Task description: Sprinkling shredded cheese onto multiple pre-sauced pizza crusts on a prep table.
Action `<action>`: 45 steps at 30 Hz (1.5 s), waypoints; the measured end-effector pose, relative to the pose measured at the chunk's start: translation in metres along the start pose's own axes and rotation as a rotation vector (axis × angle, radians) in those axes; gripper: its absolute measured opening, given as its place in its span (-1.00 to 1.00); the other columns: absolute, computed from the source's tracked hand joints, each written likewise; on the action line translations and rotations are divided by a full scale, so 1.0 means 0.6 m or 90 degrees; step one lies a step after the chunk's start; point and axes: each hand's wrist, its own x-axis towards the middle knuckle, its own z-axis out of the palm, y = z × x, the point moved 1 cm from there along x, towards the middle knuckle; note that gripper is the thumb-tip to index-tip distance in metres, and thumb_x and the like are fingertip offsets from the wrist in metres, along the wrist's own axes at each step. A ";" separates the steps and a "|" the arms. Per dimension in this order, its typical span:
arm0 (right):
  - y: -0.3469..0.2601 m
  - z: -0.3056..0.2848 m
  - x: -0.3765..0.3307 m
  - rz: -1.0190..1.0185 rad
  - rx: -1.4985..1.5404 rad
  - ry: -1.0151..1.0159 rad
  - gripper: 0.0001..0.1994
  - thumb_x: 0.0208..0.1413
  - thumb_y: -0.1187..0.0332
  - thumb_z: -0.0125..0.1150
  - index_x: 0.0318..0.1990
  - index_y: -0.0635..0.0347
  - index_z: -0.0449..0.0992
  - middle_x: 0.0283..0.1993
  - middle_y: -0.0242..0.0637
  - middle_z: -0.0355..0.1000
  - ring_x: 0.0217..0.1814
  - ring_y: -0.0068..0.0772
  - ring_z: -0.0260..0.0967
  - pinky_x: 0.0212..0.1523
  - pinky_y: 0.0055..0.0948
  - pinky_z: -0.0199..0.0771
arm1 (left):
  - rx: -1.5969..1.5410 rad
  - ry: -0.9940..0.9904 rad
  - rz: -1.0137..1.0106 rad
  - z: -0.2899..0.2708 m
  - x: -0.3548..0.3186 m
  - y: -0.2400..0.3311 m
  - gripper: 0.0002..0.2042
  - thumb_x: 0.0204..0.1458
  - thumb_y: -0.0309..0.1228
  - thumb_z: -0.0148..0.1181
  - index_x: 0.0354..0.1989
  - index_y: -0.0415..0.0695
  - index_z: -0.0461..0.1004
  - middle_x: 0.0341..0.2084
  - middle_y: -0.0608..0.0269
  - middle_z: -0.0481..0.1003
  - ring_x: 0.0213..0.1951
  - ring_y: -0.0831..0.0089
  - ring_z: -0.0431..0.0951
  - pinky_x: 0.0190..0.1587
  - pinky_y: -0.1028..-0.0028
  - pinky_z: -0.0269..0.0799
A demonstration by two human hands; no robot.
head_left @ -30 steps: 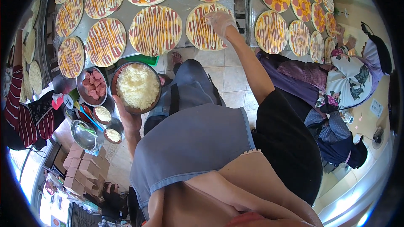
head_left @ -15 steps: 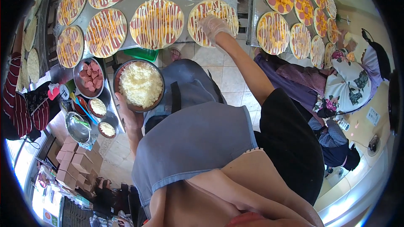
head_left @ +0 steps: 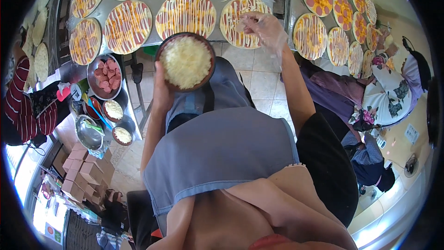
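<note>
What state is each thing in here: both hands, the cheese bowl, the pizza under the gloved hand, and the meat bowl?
Left hand: gripping the bowl's rim.
Right hand: gloved, pinching cheese over a pizza.
Bowl of grated cheese: full, held up.
Pizza: sauce-striped, lying on the table.
Bowl of sliced meat: partly filled.

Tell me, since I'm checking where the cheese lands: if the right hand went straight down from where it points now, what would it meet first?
Probably the sauce-striped pizza directly beneath the gloved right hand; the height of the hand above it is hard to judge.

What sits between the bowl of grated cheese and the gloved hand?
In the head view, only bare floor tiles separate the cheese bowl from the gloved right hand.
</note>
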 end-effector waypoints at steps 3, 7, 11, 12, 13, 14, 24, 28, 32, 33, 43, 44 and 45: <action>-0.051 0.041 -0.069 -0.129 -0.082 -0.108 -0.71 0.13 0.12 0.10 -0.09 0.02 0.53 -0.21 -0.19 0.46 -0.19 -0.47 0.46 -0.24 -0.56 0.48 | 0.004 -0.027 -0.012 0.020 0.040 -0.016 -0.40 0.20 0.06 -0.31 0.21 -0.20 0.11 0.12 0.13 0.28 0.14 0.34 0.30 0.20 0.34 0.16; -0.074 0.129 -0.113 -0.321 -0.395 -0.084 -0.74 0.09 0.20 0.12 -0.08 -0.01 0.51 -0.12 -0.13 0.36 -0.13 -0.25 0.41 -0.16 -0.39 0.46 | -0.033 -0.049 -0.035 0.042 0.083 -0.043 -0.47 0.21 -0.03 -0.18 0.20 -0.17 0.10 0.07 0.20 0.27 0.10 0.43 0.29 0.13 0.38 0.22; -0.050 0.133 -0.107 -0.302 -0.526 -0.018 -0.82 0.00 0.36 0.07 -0.25 0.17 0.50 -0.26 -0.16 0.41 -0.16 -0.15 0.42 -0.24 -0.35 0.45 | -0.049 -0.073 -0.062 0.057 0.093 -0.060 -0.47 0.21 -0.03 -0.17 0.20 -0.18 0.11 0.07 0.20 0.28 0.11 0.43 0.28 0.15 0.38 0.19; -0.044 0.124 -0.098 -0.306 -0.364 -0.031 -0.84 0.02 0.37 0.07 -0.28 0.18 0.52 -0.30 -0.14 0.44 -0.24 -0.17 0.44 -0.27 -0.37 0.47 | -0.053 -0.075 -0.075 0.060 0.092 -0.061 -0.47 0.21 -0.03 -0.17 0.20 -0.18 0.11 0.07 0.19 0.29 0.11 0.43 0.29 0.15 0.38 0.19; -0.039 0.115 -0.089 -0.280 -0.214 -0.056 -0.85 0.03 0.38 0.07 -0.32 0.19 0.54 -0.35 -0.12 0.47 -0.32 -0.18 0.46 -0.30 -0.39 0.48 | -0.063 -0.084 -0.084 0.062 0.091 -0.061 -0.47 0.21 -0.03 -0.18 0.20 -0.18 0.11 0.07 0.19 0.29 0.11 0.42 0.29 0.16 0.38 0.19; -0.035 0.106 -0.084 -0.307 -0.201 -0.041 -0.85 0.03 0.38 0.07 -0.32 0.19 0.54 -0.35 -0.12 0.47 -0.32 -0.18 0.46 -0.30 -0.39 0.48 | -0.056 -0.079 -0.089 0.065 0.091 -0.061 -0.47 0.21 -0.03 -0.18 0.20 -0.18 0.11 0.07 0.19 0.29 0.11 0.42 0.29 0.16 0.38 0.19; 0.008 -0.010 -0.044 -0.015 0.317 -0.191 -0.75 0.09 0.38 0.17 -0.08 0.24 0.50 -0.29 -0.36 0.48 -0.39 -0.66 0.36 -0.38 -0.67 0.45 | -0.038 -0.095 -0.074 0.064 0.088 -0.054 -0.46 0.22 -0.02 -0.22 0.19 -0.20 0.12 0.10 0.17 0.29 0.11 0.40 0.31 0.16 0.40 0.20; 0.082 -0.045 0.029 0.016 0.093 -0.099 -0.73 0.15 0.29 0.10 -0.07 0.24 0.50 -0.30 -0.34 0.50 -0.36 -0.60 0.39 -0.31 -0.65 0.45 | -0.028 -0.047 -0.044 0.041 0.077 -0.050 -0.46 0.22 -0.01 -0.25 0.19 -0.20 0.14 0.09 0.17 0.30 0.12 0.39 0.30 0.16 0.39 0.21; 0.142 -0.048 0.093 -0.126 -0.461 -0.107 -0.74 0.17 0.28 0.00 -0.05 0.11 0.50 -0.35 -0.20 0.52 -0.38 -0.35 0.44 -0.30 -0.45 0.45 | 0.005 -0.043 -0.041 0.023 0.044 -0.034 -0.42 0.21 0.05 -0.32 0.23 -0.16 0.09 0.15 0.16 0.26 0.16 0.35 0.28 0.19 0.35 0.18; 0.151 -0.052 0.107 -0.126 -0.460 -0.108 -0.74 0.17 0.28 0.00 -0.05 0.11 0.50 -0.35 -0.20 0.52 -0.38 -0.35 0.44 -0.30 -0.45 0.45 | 0.006 -0.043 -0.039 0.020 0.034 -0.029 -0.42 0.21 0.05 -0.32 0.23 -0.16 0.09 0.15 0.16 0.26 0.16 0.35 0.28 0.19 0.35 0.18; 0.195 -0.143 0.106 -0.108 -0.604 0.008 -0.67 0.12 0.16 -0.08 -0.06 0.02 0.50 -0.11 -0.12 0.46 -0.09 -0.09 0.42 -0.03 -0.29 0.39 | -0.039 0.079 -0.033 -0.028 -0.034 -0.009 -0.38 0.20 0.07 -0.34 0.25 -0.17 0.03 0.17 0.13 0.21 0.18 0.27 0.24 0.22 0.30 0.12; 0.202 -0.143 0.091 -0.084 -0.531 0.020 -0.67 0.12 0.18 -0.09 -0.06 0.04 0.49 -0.11 -0.12 0.46 -0.09 -0.09 0.42 -0.02 -0.30 0.39 | -0.050 0.088 -0.033 -0.034 -0.036 -0.009 -0.39 0.20 0.07 -0.32 0.26 -0.15 0.02 0.18 0.13 0.20 0.19 0.27 0.23 0.22 0.29 0.13; 0.208 -0.142 0.076 -0.046 -0.462 0.033 -0.67 0.13 0.20 -0.10 -0.05 0.05 0.49 -0.11 -0.11 0.46 -0.09 -0.08 0.42 -0.02 -0.31 0.39 | -0.049 0.076 -0.027 -0.038 -0.039 -0.010 -0.39 0.20 0.07 -0.32 0.26 -0.15 0.02 0.18 0.13 0.20 0.19 0.27 0.23 0.22 0.29 0.13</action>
